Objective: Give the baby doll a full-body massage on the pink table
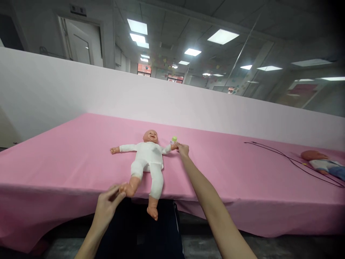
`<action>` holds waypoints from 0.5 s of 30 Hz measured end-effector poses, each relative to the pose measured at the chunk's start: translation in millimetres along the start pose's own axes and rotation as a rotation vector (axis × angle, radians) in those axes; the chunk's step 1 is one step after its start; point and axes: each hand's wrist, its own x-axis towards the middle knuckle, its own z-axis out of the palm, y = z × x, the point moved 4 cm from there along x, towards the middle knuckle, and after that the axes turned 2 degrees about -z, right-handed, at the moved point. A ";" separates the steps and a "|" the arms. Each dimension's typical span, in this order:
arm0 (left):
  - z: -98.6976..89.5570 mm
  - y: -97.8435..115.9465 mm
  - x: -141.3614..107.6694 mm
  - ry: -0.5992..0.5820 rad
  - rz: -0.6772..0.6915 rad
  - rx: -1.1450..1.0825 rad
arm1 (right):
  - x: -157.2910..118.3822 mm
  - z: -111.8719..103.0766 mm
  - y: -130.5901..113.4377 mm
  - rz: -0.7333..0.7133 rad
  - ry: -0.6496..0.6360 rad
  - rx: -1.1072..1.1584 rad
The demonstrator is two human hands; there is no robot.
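Observation:
A baby doll (149, 153) with a white cloth body lies on its back on a pink-covered table, head away from me. Its legs reach over the front edge. My left hand (106, 203) pinches the doll's foot on the left side, thumb and fingers around the toes. Over on the right, my right hand (182, 148) has its fingers closed on the doll's small hand. Beside that hand lies a small green object (174, 139) with a clear part, partly hidden by the doll's hand. The doll's other leg hangs free.
The pink cloth (215, 169) drapes over the table's front edge. Far right lies a second doll (320, 162) in white and blue clothes, with a thin black cord (283, 155) next to it. A low white wall (151, 97) with glass above stands behind the table.

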 end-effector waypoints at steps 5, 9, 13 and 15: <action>-4.8 -18.4 -16.2 0.003 -0.030 -0.014 | -5.8 -26.0 29.5 0.112 0.128 -0.015; 4.7 6.7 24.8 0.024 0.042 -0.065 | -15.7 -8.5 5.9 0.002 0.054 0.064; 32.0 28.8 88.5 0.047 0.106 -0.153 | -46.7 31.0 -32.1 -0.346 -0.309 0.003; 50.6 27.1 118.2 0.014 0.101 -0.233 | -69.7 47.8 -38.5 -0.486 -0.490 -0.110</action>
